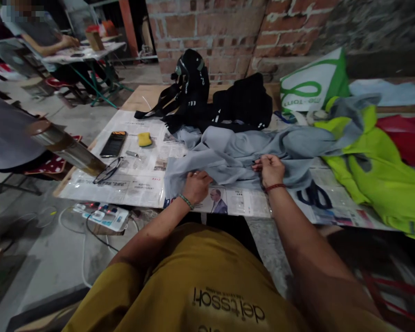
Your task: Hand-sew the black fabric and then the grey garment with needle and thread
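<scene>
A grey cloth garment lies rumpled across the newspaper-covered table in front of me. My left hand is closed on its near left part, fingers curled into the cloth. To the right, my right hand pinches with thumb and forefinger just over the same garment. A small dark bit shows at those fingertips, too small to name. Dark blue loops, like scissor handles, lie right of my right wrist, partly by the cloth.
A phone, yellow sponge, glasses and metal flask are at the left. Black bags, a green-white bag and a neon jacket lie behind and right. A power strip sits below the left edge.
</scene>
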A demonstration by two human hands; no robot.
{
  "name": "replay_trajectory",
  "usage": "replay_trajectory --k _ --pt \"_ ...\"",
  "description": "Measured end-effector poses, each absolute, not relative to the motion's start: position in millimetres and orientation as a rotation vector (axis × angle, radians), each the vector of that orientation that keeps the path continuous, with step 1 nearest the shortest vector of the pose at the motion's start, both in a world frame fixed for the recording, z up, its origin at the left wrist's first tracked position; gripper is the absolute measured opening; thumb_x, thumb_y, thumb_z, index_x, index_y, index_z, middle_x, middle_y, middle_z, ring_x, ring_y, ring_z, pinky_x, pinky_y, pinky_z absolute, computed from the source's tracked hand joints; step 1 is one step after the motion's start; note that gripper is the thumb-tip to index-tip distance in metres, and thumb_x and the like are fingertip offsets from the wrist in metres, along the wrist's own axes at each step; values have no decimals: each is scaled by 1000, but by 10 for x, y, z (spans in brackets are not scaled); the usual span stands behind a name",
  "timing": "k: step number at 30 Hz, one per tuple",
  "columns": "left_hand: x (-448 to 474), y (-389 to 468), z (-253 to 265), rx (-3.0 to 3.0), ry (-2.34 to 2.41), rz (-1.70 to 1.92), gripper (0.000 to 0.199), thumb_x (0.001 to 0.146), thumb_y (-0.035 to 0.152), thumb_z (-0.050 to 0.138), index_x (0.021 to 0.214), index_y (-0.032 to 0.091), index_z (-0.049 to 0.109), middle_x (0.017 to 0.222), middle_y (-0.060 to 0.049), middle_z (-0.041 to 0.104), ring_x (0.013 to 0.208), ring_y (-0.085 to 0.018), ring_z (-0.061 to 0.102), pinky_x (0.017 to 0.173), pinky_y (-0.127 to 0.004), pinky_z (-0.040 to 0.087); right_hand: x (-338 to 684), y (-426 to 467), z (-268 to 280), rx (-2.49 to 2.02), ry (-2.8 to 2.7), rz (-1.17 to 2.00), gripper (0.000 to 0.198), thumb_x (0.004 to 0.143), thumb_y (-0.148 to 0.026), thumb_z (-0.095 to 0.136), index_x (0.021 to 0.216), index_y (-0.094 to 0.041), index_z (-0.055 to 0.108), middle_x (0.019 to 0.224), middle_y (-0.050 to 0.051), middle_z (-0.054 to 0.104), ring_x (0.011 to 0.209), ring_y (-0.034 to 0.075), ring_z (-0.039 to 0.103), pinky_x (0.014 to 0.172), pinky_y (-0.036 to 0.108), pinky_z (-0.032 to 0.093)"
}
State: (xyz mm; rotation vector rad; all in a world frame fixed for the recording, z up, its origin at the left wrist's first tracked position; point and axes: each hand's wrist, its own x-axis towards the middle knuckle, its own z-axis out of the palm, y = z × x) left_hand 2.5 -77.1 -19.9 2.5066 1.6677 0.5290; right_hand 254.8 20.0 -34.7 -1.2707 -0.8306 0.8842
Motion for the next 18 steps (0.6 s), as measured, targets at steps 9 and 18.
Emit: replay_trajectory --k 9,18 --pt "107 -795 -254 2341 1650 835 34 76 6 54 105 21 66 103 -6 68 98 -19 60 84 -33 45 2553 58 -206 -1094 -809 792 26 73 -41 64 80 -18 52 58 -6 62 42 8 59 43 19 50" --pt "35 -732 -294 2058 1370 1222 12 82 18 58 81 18 70 80 -3 69 77 -13 63 75 -25 49 2357 -789 119 -932 -832 752 24 80 -43 59 91 -22 55 59 -6 62 42 9 56 44 22 49"
